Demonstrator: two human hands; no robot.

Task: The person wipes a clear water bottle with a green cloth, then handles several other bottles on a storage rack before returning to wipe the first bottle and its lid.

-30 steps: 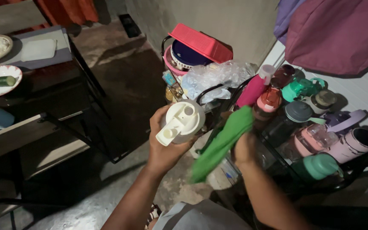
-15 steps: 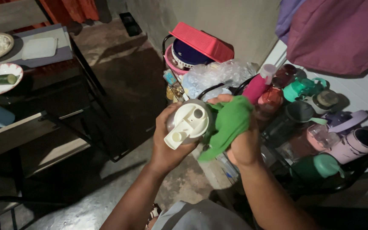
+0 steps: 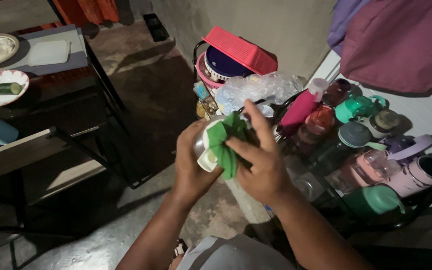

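My left hand [image 3: 190, 162] grips a bottle with a cream flip-top lid [image 3: 207, 159], held at chest height above the floor. My right hand [image 3: 261, 162] presses a green cloth [image 3: 226, 141] flat over the lid, covering most of it. Only the lid's lower rim and spout show under the cloth. The bottle's body is mostly hidden by my left fingers.
A black wire rack [image 3: 296, 150] to the right holds several coloured bottles [image 3: 353, 134], a crumpled clear plastic bag [image 3: 256, 90] and a red basket [image 3: 238, 50] over stacked bowls. A dark table [image 3: 51, 100] at left carries a plate with a cucumber [image 3: 3, 89]. Maroon fabric [image 3: 401, 40] hangs at upper right.
My right hand brought the green cloth from beside the bottle up and over the lid. The cloth hung loose a second ago; now it is pressed onto the cap.
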